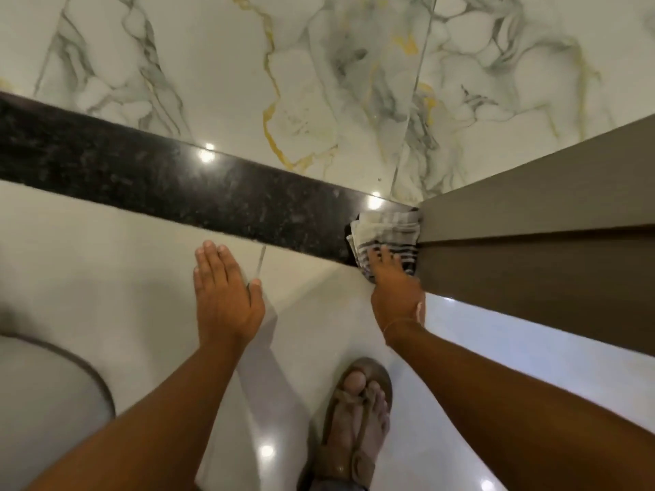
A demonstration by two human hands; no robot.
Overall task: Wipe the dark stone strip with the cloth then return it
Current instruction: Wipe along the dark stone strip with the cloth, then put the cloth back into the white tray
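- Glossy white marble floor (219,65) with grey and gold veins lay at the top.
- Plain pale tiles (106,260) reflected ceiling lights.
- A brown door frame (531,214), possibly wooden, stood at right.

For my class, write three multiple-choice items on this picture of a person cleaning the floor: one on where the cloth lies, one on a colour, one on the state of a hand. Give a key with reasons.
1. Where is the cloth?
A. At the strip's end by the brown panel
B. Under the sandal
C. In the left hand

2. What colour is the stone strip?
A. White
B. Black, speckled
C. Green

3. How is the left hand?
A. Clenched round the cloth
B. Flat and open, holding nothing
C. Out of view

Key: 1 A, the cloth lies against the brown panel under the right hand; 2 B, the strip is dark beside pale tiles; 3 B, its fingers lie straight.
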